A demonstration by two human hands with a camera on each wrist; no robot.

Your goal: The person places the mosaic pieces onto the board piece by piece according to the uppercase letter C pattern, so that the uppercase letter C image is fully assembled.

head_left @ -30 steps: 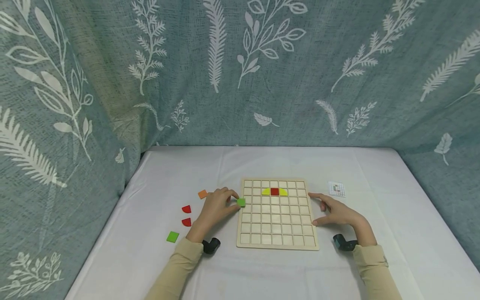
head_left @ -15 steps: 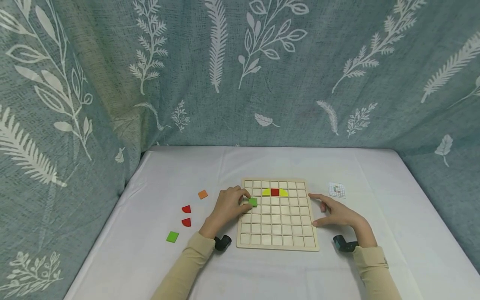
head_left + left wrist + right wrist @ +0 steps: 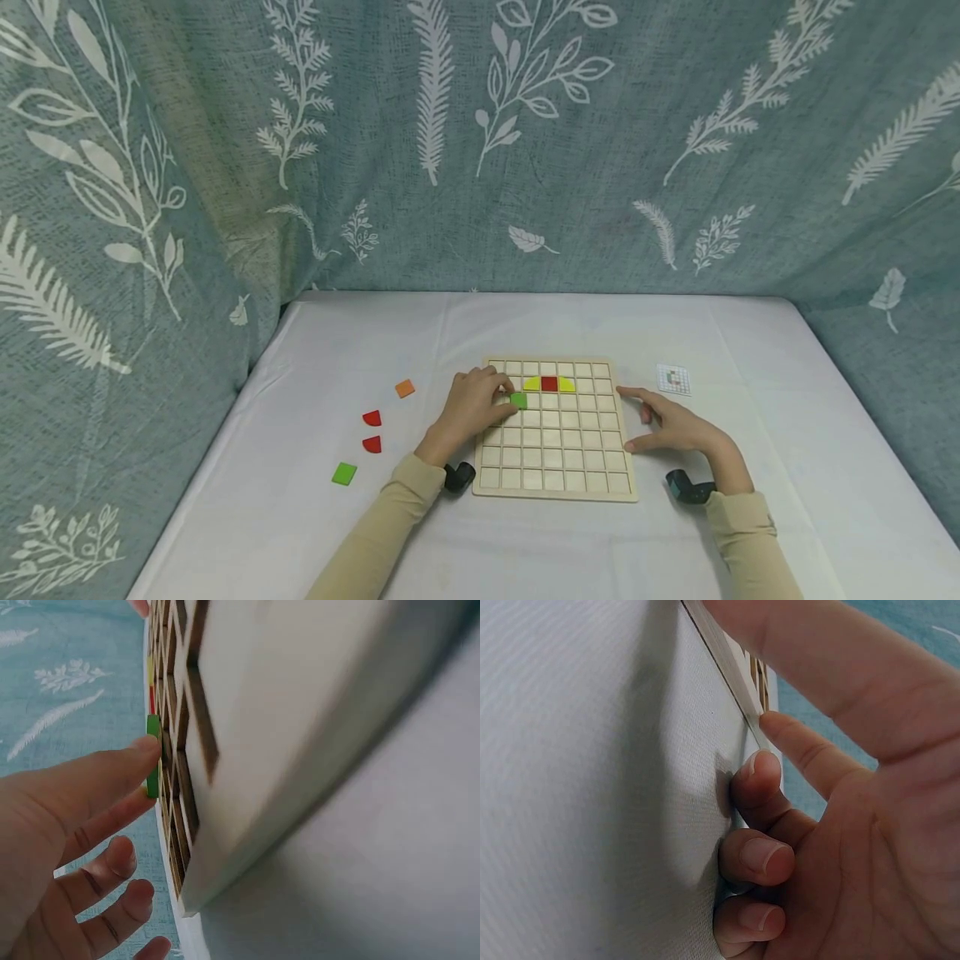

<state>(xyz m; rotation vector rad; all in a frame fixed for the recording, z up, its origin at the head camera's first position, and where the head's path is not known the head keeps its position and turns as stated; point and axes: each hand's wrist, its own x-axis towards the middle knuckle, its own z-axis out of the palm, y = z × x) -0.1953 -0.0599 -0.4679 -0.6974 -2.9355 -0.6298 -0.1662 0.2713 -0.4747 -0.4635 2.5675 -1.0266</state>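
My left hand (image 3: 471, 407) pinches a green square tile (image 3: 518, 402) between thumb and index finger, over the left part of a wooden grid board (image 3: 555, 498). In the left wrist view the green tile (image 3: 153, 727) is seen edge-on, close over the grid, with the other fingers loosely bent below. On the board's upper rows sit a red square tile (image 3: 549, 384) and two yellow curved tiles (image 3: 567, 384), one on each side of it. At the board's right edge, my right hand (image 3: 678, 427) touches the rim with spread thumb and index finger; its remaining fingers are bent by the cloth.
Left of the board lie an orange square tile (image 3: 405, 388), two red quarter-round tiles (image 3: 372, 418) and another green square tile (image 3: 344, 474). A small card with a printed grid pattern (image 3: 673, 379) lies right of the board. White cloth (image 3: 555, 550) covers the table; a patterned curtain (image 3: 600, 167) hangs behind.
My left hand has carried the green tile rightward from the board's left edge to over the grid, uncovering the orange tile. The right hand stays in place.
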